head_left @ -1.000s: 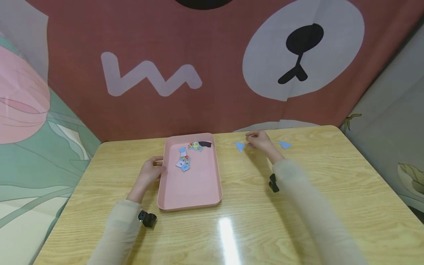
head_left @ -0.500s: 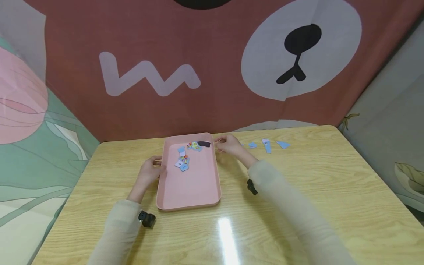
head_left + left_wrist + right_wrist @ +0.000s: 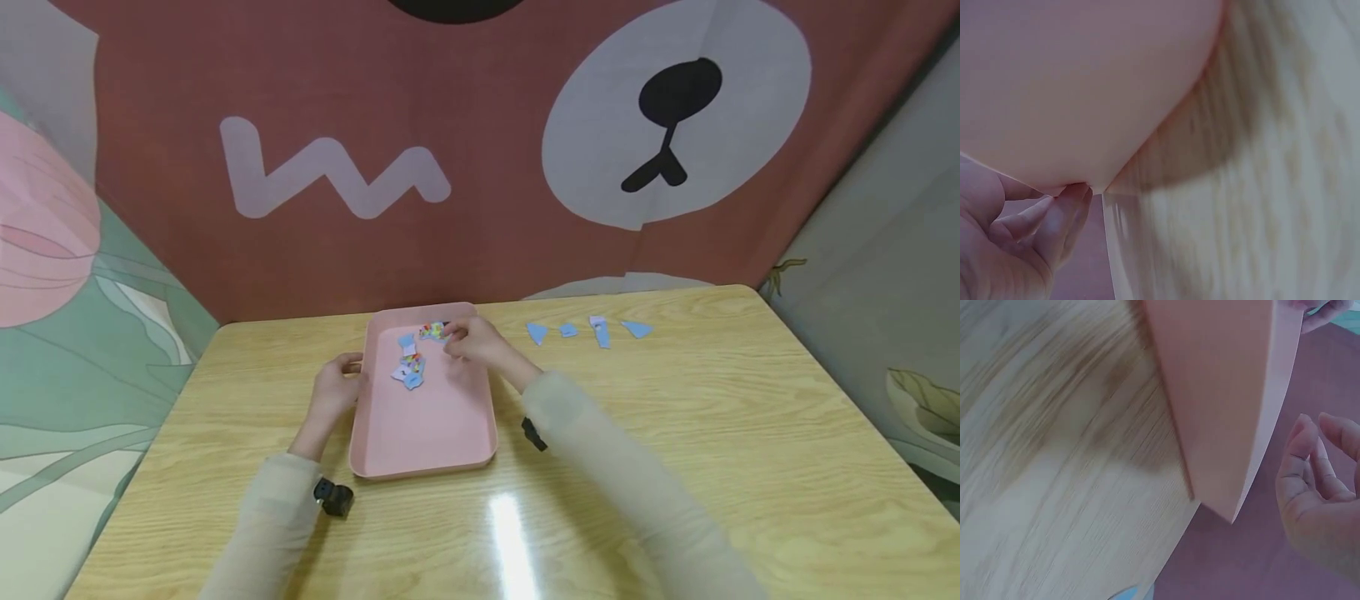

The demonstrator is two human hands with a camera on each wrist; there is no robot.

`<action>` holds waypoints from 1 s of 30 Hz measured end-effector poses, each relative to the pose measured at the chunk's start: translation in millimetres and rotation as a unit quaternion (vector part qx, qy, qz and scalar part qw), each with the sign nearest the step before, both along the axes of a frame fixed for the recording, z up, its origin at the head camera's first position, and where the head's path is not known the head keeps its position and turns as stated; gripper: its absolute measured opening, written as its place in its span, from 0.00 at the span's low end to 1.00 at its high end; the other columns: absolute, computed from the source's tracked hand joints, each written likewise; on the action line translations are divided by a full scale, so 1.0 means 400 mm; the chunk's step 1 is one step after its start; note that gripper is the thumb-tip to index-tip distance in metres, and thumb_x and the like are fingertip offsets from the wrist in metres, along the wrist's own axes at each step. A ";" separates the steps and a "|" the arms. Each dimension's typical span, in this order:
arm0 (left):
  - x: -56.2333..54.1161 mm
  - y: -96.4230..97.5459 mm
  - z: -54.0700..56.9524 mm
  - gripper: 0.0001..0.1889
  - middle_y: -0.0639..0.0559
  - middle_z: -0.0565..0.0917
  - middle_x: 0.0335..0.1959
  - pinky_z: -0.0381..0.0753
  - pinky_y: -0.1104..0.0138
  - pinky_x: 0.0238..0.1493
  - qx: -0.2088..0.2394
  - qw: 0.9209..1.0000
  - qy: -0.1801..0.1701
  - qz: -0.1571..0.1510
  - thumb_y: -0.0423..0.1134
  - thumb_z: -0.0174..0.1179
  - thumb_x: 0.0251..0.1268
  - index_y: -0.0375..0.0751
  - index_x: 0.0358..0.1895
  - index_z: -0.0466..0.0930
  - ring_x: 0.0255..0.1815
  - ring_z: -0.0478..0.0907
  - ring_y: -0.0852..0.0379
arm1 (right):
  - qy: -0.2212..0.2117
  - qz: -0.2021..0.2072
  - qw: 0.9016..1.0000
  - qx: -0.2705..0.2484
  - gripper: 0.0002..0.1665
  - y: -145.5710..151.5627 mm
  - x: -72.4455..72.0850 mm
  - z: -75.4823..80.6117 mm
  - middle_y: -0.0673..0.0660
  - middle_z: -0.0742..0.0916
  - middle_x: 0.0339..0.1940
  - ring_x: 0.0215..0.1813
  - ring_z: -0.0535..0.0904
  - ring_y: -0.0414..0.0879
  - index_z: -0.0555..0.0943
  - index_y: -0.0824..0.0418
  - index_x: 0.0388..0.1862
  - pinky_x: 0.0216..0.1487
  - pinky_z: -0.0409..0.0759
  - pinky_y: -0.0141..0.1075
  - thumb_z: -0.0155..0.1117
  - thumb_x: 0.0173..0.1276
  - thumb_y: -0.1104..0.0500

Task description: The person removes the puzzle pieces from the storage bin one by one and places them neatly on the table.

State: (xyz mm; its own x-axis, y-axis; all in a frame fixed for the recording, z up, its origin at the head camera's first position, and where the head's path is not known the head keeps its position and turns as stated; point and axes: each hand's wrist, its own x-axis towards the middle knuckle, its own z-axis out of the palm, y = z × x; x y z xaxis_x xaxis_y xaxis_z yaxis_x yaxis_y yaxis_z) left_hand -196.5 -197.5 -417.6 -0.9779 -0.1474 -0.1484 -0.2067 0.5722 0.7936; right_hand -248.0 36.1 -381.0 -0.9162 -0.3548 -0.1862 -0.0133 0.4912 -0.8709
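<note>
Bkgd is filled by a reddish-brown cloth (image 3: 337, 250) printed w/ a bear's muzzle + pale zigzag; it's flanked by a leafy green cloth (image 3: 142, 367) on the L and a greyish cloth (image 3: 885, 208) on the R. In front of it a light wood table (image 3: 675, 433) is seen, marked nr the front by a white glare streak (image 3: 510, 533). L of centre on the table, a shallow pink tray (image 3: 420, 429) is set flat. Its outer walls are shown close up in both wrist views; its contents are shown in the head view only. Cuffs of cream sleeves are seen at both wrists, w/ a small black gadget (image 3: 333, 497) by the L one. Tray's L rim is gripped by the L hand (image 3: 335, 390), fingers bent around the edge. The R hand (image 3: 477, 343) is held over the tray's far R part, fingers curved; a narrow gap btwn thumb + forefinger is shown in the R wrist view, but whether a piece is held can't be told. Inside the tray, a cluster of blue, white + multicol. pieces (image 3: 409, 362) is laid L of middle; a bright multicol. piece (image 3: 432, 331) is seen nr the far wall, just beside the R fingertips. Outside, R of the tray, 4 small blue pieces (image 3: 567, 331) are laid in a row, spaced apart.
</note>
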 end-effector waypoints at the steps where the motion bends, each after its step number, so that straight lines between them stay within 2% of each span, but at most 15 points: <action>1: 0.000 -0.001 0.000 0.24 0.27 0.76 0.55 0.80 0.74 0.30 0.002 1.000 -0.001 0.001 0.30 0.48 0.63 0.27 0.64 0.68 0.38 0.81 0.49 | 0.002 0.003 1.000 -0.001 0.21 -0.006 0.002 0.000 0.60 0.81 0.40 0.36 0.75 0.42 0.77 0.70 0.56 0.43 0.83 0.38 0.60 0.63 0.67; 5: 0.000 -0.001 0.002 0.25 0.28 0.76 0.55 0.81 0.74 0.29 0.011 1.000 -0.006 0.002 0.29 0.48 0.62 0.27 0.64 0.68 0.36 0.81 0.53 | 0.007 0.019 1.000 0.002 0.20 -0.027 0.006 -0.006 0.62 0.83 0.42 0.34 0.74 0.41 0.78 0.70 0.55 0.39 0.82 0.35 0.60 0.64 0.68; 12: 0.003 0.001 0.005 0.25 0.27 0.77 0.54 0.82 0.73 0.30 0.016 1.000 -0.009 0.007 0.28 0.48 0.61 0.26 0.63 0.68 0.36 0.81 0.53 | 0.006 0.040 0.999 0.014 0.19 -0.051 0.018 -0.025 0.63 0.84 0.43 0.39 0.78 0.45 0.79 0.68 0.54 0.33 0.76 0.27 0.61 0.62 0.70; 17: 0.007 0.005 0.009 0.24 0.28 0.77 0.52 0.83 0.72 0.30 0.018 1.000 -0.005 0.010 0.29 0.48 0.60 0.24 0.61 0.68 0.36 0.81 0.52 | 0.025 0.045 0.998 0.029 0.20 -0.062 0.021 -0.048 0.61 0.87 0.40 0.38 0.79 0.43 0.81 0.66 0.51 0.31 0.72 0.23 0.62 0.57 0.70; 23: 0.012 0.011 0.016 0.23 0.29 0.78 0.51 0.82 0.71 0.29 0.017 1.000 -0.021 0.013 0.29 0.47 0.60 0.24 0.60 0.68 0.34 0.80 0.54 | 0.013 0.050 0.998 0.021 0.19 -0.074 0.024 -0.070 0.58 0.85 0.36 0.33 0.75 0.39 0.82 0.66 0.48 0.29 0.72 0.23 0.63 0.55 0.71; 30: 0.011 0.018 0.020 0.24 0.30 0.77 0.51 0.81 0.72 0.28 0.025 0.999 -0.039 0.021 0.28 0.47 0.59 0.25 0.60 0.68 0.32 0.79 0.56 | -0.003 0.047 0.999 0.020 0.21 -0.087 0.029 -0.080 0.59 0.85 0.38 0.34 0.75 0.40 0.81 0.67 0.48 0.30 0.74 0.23 0.62 0.54 0.73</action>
State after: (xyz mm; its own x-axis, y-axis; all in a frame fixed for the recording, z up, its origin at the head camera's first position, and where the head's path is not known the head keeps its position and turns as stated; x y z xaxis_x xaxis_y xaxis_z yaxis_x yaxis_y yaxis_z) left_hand -192.1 -190.3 -409.6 -0.9562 -0.1787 -0.2316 -0.2917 0.5226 0.8011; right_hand -236.6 1.2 -413.1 -0.8778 -0.4316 -0.2077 -0.0553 0.5220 -0.8512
